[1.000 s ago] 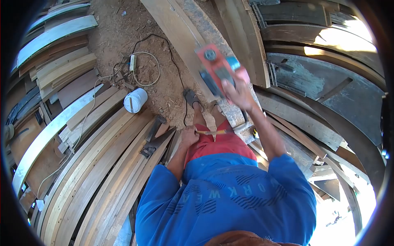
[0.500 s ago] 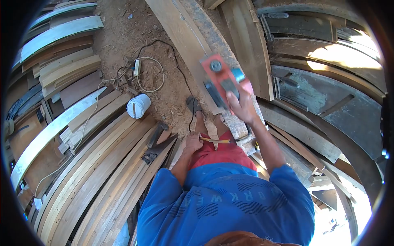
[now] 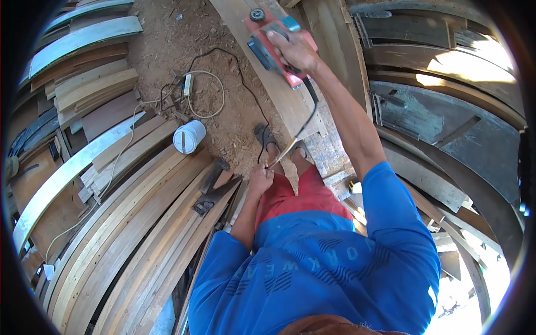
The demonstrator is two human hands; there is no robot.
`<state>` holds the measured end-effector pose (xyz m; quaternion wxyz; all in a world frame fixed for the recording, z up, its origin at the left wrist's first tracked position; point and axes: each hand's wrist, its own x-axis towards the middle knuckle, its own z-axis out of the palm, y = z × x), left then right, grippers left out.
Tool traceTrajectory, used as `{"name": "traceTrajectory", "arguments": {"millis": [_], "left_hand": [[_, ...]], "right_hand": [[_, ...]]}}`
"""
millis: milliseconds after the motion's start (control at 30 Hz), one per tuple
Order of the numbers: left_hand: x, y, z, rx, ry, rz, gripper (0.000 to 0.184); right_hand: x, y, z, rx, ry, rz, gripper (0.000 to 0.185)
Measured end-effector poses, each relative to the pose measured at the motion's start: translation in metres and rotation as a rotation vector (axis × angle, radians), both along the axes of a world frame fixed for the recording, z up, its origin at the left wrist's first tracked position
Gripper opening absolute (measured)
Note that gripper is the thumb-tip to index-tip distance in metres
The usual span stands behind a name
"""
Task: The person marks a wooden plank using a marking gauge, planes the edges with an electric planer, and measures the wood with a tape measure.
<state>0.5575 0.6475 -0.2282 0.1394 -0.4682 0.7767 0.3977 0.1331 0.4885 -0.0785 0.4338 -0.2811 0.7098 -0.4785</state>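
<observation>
My right hand point(image 3: 296, 53) is wrapped round the handle of a red electric hand planer point(image 3: 255, 34). The planer rests on a long wooden plank point(image 3: 291, 109), towards its far part. From the planer's rear a power cord point(image 3: 311, 109) runs down to my left hand point(image 3: 261, 180), which is closed on it near my thigh. A yellowish wrapped stretch of the cord shows just beyond those fingers. The plank lies on a rough, whitish support beam point(image 3: 329, 153).
A white bucket point(image 3: 192, 135) stands on the dusty ground at left, near an extension socket point(image 3: 188, 84) with looped cable. Stacked boards point(image 3: 111, 234) fill the left, with a hammer point(image 3: 215, 174) and a handsaw point(image 3: 215, 198) on them. A tape measure point(image 3: 355, 186) lies right of my legs.
My right hand has moved the planer forward and left along the plank. The cord now stretches out between the planer and my left hand, which has shifted slightly forward.
</observation>
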Motion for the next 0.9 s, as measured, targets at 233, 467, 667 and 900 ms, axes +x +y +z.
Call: {"name": "traceTrajectory", "arguments": {"millis": [233, 467, 667, 900], "left_hand": [[0.029, 0.012, 0.002, 0.176, -0.231, -0.261, 0.031], [0.023, 0.020, -0.016, 0.139, -0.212, -0.384, 0.031], [0.012, -0.001, -0.014, 0.080, -0.203, -0.279, 0.031], [0.026, -0.019, -0.001, 0.083, -0.132, -0.009, 0.034]], "right_hand": [[0.069, 0.202, 0.009, 0.057, 0.079, 0.050, 0.048], [0.103, 0.302, 0.011, 0.153, 0.018, 0.045, 0.067], [0.051, 0.163, 0.005, -0.004, 0.233, 0.001, 0.052], [0.023, 0.080, 0.020, -0.042, -0.103, -0.012, 0.047]]}}
